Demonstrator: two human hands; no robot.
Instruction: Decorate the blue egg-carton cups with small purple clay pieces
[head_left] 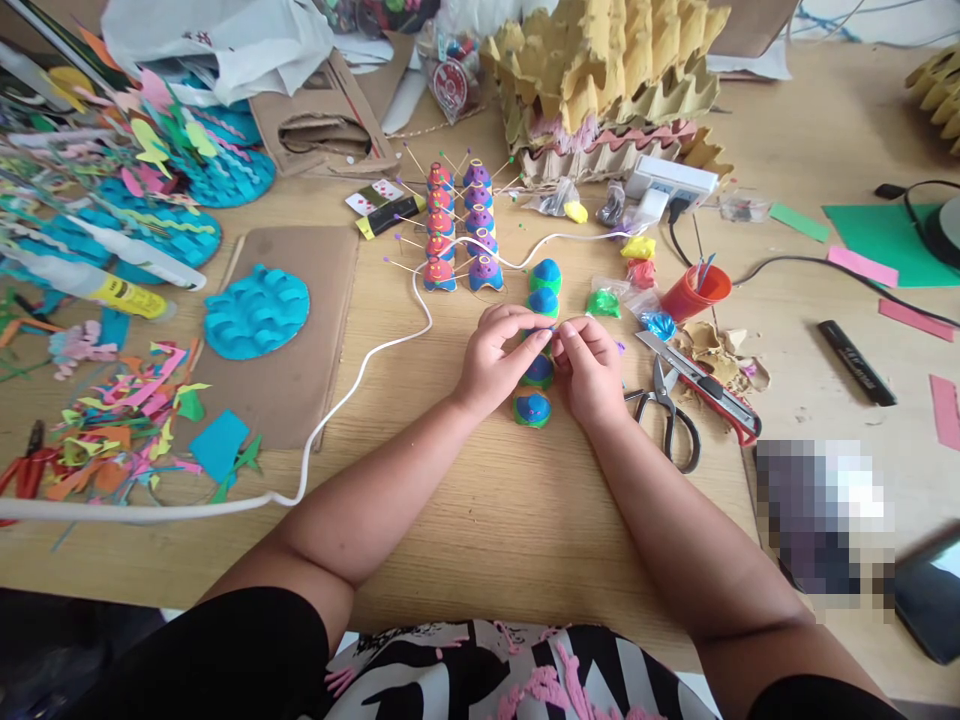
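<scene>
A row of small blue-and-green domes [532,408], which look like painted or clay-covered egg-carton cups, stands on the table under my hands. My left hand [499,360] is closed in a pinch, thumb against forefinger, over the middle of the row. Close against it, my right hand [590,368] also pinches, its fingertips almost meeting the left ones. Whatever lies between the fingertips is too small to make out, and the hands partly hide the middle domes. Beyond them stand a row of red-orange domes [439,274] and a row of purple domes [485,272] with ball-tipped sticks.
A white cable [360,375] crosses the table on the left. Scissors [666,415], a box cutter [709,385] and an orange cup [696,293] lie or stand right of my hands. Egg trays [600,70] are stacked behind; paper scraps [124,425] lie left.
</scene>
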